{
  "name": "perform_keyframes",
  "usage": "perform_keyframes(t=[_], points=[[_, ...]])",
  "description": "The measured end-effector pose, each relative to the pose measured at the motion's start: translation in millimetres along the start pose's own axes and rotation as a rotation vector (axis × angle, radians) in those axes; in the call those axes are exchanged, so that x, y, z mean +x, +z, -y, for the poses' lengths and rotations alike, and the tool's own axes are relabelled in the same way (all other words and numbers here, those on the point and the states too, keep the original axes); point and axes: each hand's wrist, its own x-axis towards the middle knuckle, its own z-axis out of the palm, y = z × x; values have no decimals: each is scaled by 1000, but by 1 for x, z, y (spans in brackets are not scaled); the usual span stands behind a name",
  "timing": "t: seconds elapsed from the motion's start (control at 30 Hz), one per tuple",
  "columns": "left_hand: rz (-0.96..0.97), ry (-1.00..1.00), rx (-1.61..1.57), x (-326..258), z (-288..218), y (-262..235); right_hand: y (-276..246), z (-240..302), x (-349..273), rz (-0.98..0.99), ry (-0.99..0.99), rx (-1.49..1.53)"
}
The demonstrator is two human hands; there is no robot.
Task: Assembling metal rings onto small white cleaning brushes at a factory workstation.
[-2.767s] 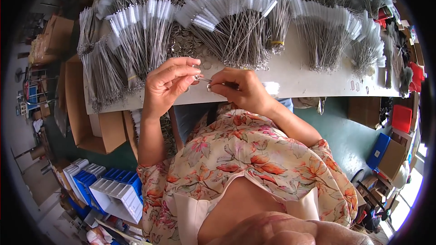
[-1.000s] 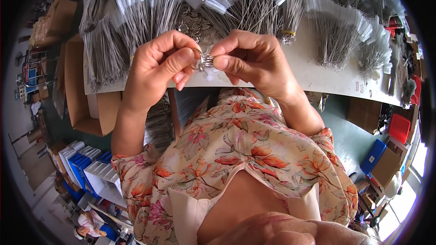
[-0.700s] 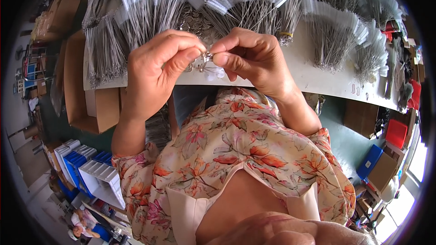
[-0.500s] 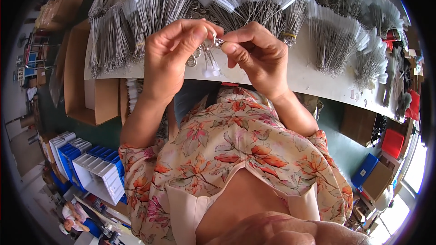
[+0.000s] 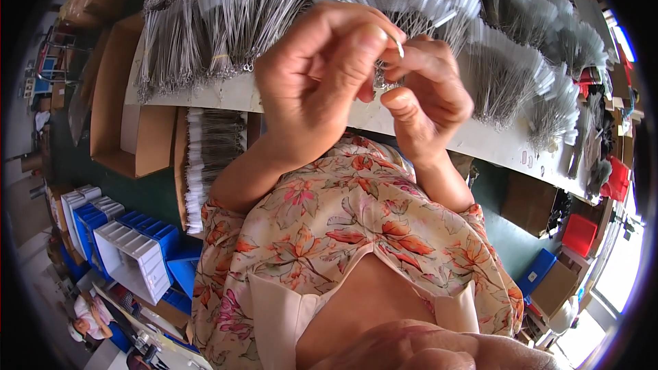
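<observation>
My left hand is raised over the near edge of the table, thumb and forefinger pinching a small silvery metal ring seen nearly edge-on. Close beside it, my right hand has its fingers bent, with the thumb apart from the forefinger, which comes right up to the ring. A bit of thin metal wire shows in the gap between the hands; I cannot tell whether it hangs from the ring or lies behind. Bundles of wire-handled brushes with white bristles lie on the table beyond.
More brush bundles cover the table's right side. An open cardboard box stands at left, with a box of brushes below the table. Blue and white plastic bins are stacked lower left. A person is in the far lower left.
Both hands have moved to the right, and the left appears larger and higher. The right thumb has parted from its forefinger. The hanging brushes seen between the hands are now hidden.
</observation>
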Motion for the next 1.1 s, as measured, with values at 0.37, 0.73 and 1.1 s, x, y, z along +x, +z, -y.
perform_keyframes(t=[0.37, 0.73, 1.1], points=[[518, -117, 601, -42, 12, -63, -14, -43, -12, 511, 774, 513], [547, -992, 1117, -259, 108, -240, 14, -67, -51, 560, 1318, 293], [474, -1059, 1562, -312, 198, -308, 17, -68, -58, 447, 1405, 294]])
